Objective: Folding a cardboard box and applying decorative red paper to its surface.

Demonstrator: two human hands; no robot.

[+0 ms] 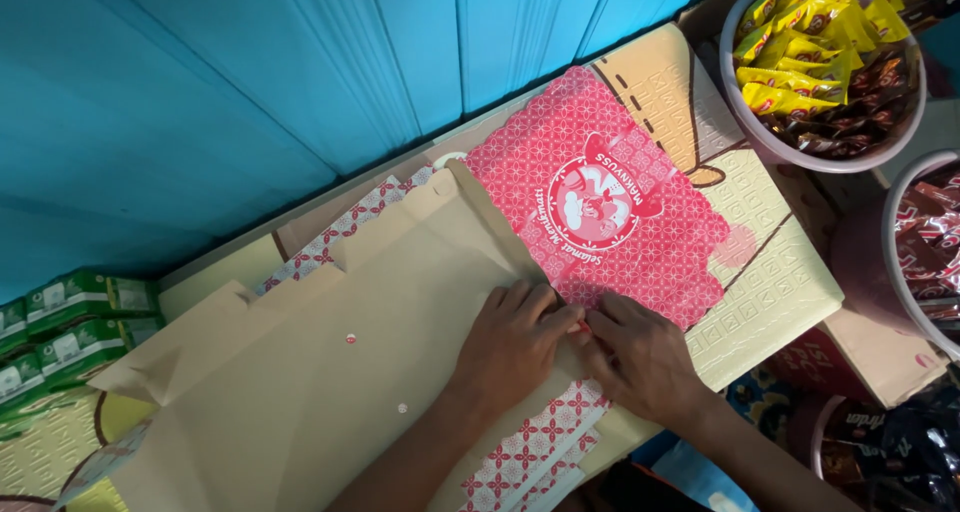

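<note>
We find both hands meeting at the near edge of the flat cardboard box (420, 302) on the tabletop (770, 282): left hand (515, 337) pressed flat, fingers together, right hand (640, 357) pinching its red patterned panel (600, 192). We judge the folding barely started: the flaps lie unfolded and no walls stand.

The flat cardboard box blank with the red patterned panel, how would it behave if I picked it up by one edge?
The box blank would probably sag and hinge at its creases, since its flaps already bend. It looks thin, so likely light. Both the left hand and right hand press on it, hinting it springs up.
</note>
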